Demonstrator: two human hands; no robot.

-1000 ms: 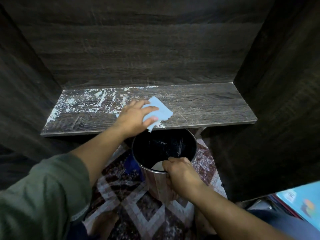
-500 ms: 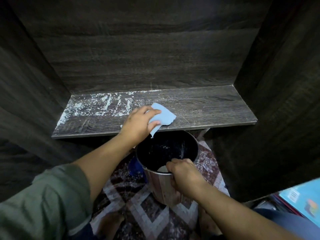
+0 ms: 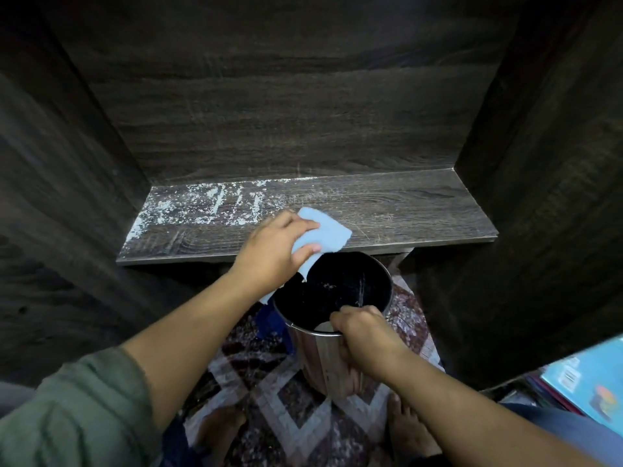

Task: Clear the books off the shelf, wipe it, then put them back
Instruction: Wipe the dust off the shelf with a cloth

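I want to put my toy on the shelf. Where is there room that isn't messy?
The right part of the dark wooden shelf is bare, between the light blue cloth and the right wall. The left part is covered in white dust. The front middle is crowded: the left hand grips the cloth, and the right hand holds the shiny metal bin just below the edge.

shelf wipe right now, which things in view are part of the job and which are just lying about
Part of the job:
- shelf, left part dusted white
- blue cloth, held by the left hand
- metal bin, held at its rim under the shelf edge by the right hand
- books, lower right

Just lying about:
- patterned rug
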